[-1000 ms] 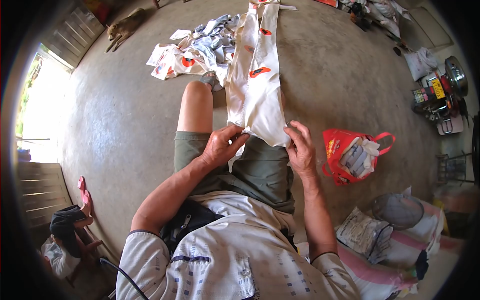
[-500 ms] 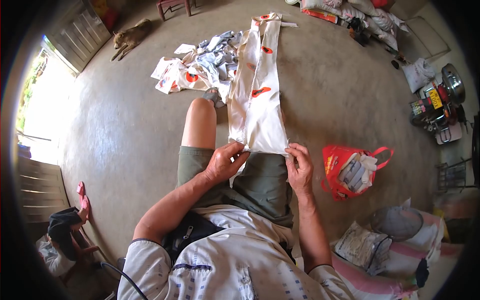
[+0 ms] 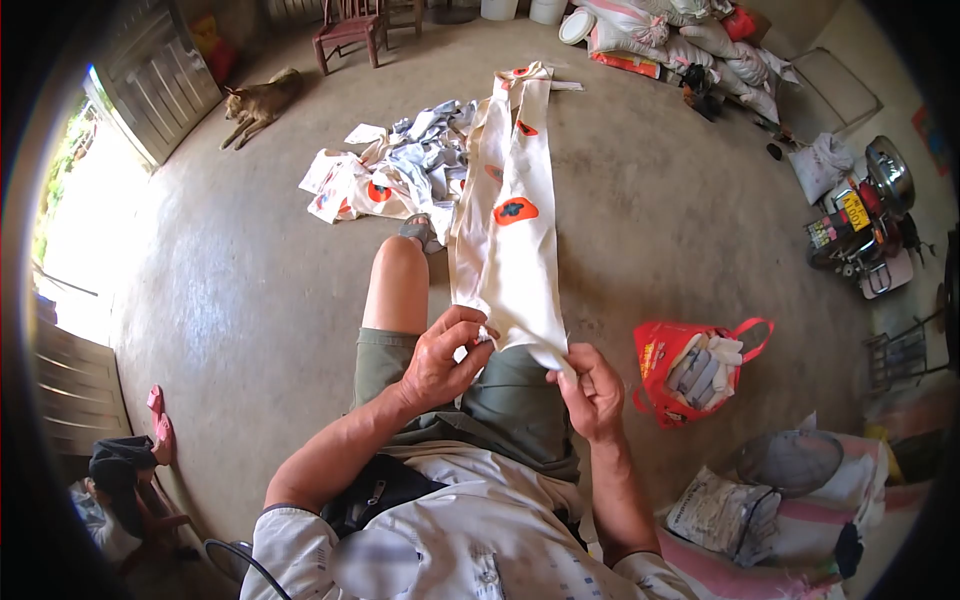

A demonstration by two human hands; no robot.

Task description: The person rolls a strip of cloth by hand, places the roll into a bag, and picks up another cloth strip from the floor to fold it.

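Observation:
A long strip of white cloth point(image 3: 518, 270) with red and black printed patches runs from my lap out across the floor. My left hand point(image 3: 445, 358) pinches its near left corner, where a bit of white shows between thumb and finger. The near right corner is gripped between the thumb and fingers of my right hand point(image 3: 590, 390). Between the hands the near edge sags and folds over my green shorts point(image 3: 500, 392). Left of the strip's far part lies a heap of crumpled cloth pieces point(image 3: 405, 165), grey-blue and white with red patches.
A red bag point(image 3: 648, 375) holding rolled cloth stands on the floor to my right. Sacks point(image 3: 800, 530) lie behind it. A motorcycle point(image 3: 865, 215) is at the right, a dog point(image 3: 258, 105) and a red chair point(image 3: 345, 40) farther off. Another person point(image 3: 125, 485) sits at the lower left.
Both hands have shifted nearer to my body with the cloth's near edge, which was taut and now sags. My right hand has turned inward. The view has tilted up slightly.

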